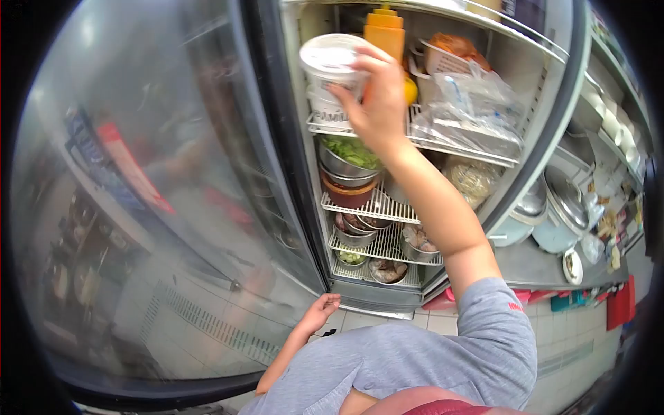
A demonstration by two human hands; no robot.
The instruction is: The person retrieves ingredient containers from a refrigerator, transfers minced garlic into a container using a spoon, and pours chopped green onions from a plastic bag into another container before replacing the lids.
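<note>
My right hand reaches into the upper part of an open fridge and grips a clear plastic tub with a white lid. Its thumb presses the side and its fingers lie over the lid's edge. Below the held tub is another clear plastic tub on the wire shelf. A yellow squeeze bottle stands just behind my right hand. My left hand hangs low near the fridge's bottom edge, its fingers curled together, with nothing visible in it.
The glass fridge door stands open on the left. Lower wire shelves carry a bowl of chopped greens and metal bowls of food. Plastic bags fill the upper right. Lidded pots sit on a counter to the right.
</note>
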